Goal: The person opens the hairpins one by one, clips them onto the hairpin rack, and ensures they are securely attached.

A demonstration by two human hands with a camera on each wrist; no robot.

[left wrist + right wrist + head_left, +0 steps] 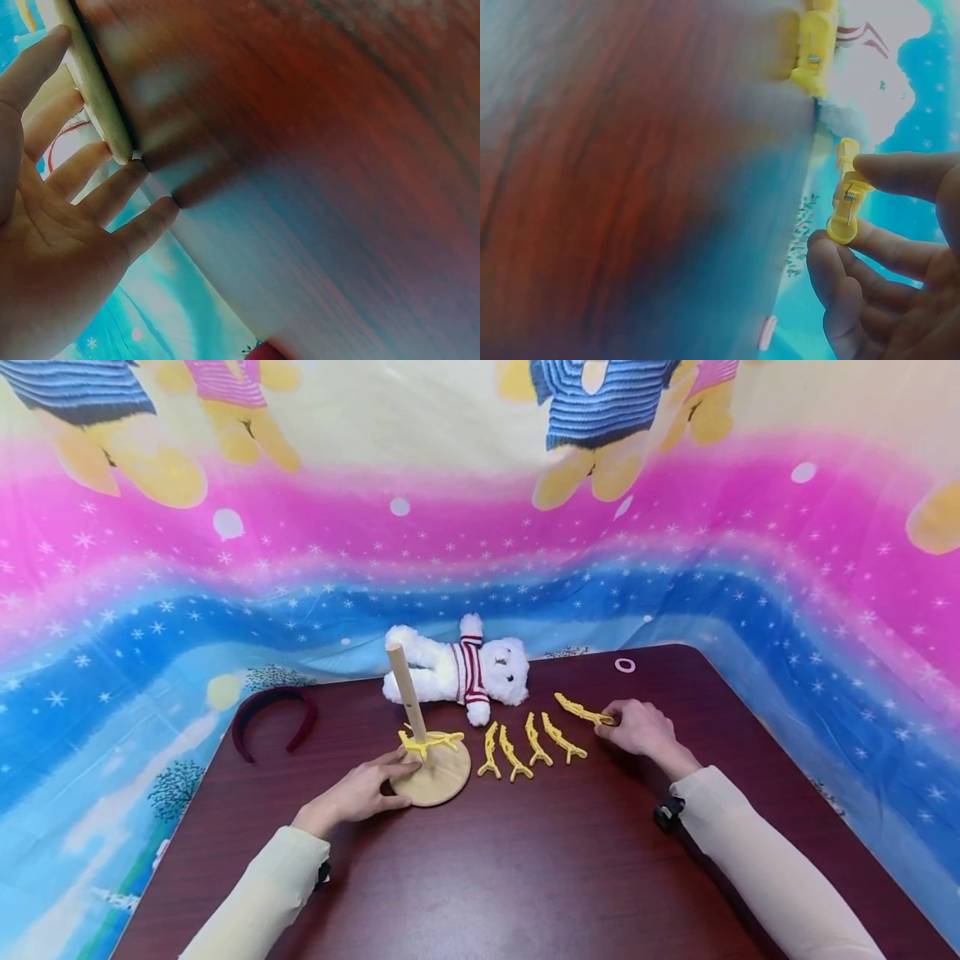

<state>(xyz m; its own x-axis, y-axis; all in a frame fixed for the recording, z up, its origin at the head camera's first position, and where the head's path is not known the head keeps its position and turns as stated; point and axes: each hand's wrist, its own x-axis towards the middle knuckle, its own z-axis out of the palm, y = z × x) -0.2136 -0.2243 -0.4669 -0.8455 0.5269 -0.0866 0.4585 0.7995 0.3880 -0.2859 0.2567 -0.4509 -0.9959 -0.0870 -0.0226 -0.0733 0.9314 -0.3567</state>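
Pink/blue bkgd [322, 518], dk brown tbl [540, 860], yellow clip [580, 708] in R grip [639, 727]

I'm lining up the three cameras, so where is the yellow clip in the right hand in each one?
Head: the yellow clip is right of centre, one end in the right hand.
Left wrist: not in it.
Right wrist: right of centre, between thumb and fingers.
Landmark head and right wrist share: the white plush bear, left of the clip in the former, upper right in the latter.

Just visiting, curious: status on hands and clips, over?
Left hand touching round wooden base. Right hand pinching yellow hair clip. Four more clips between hands.
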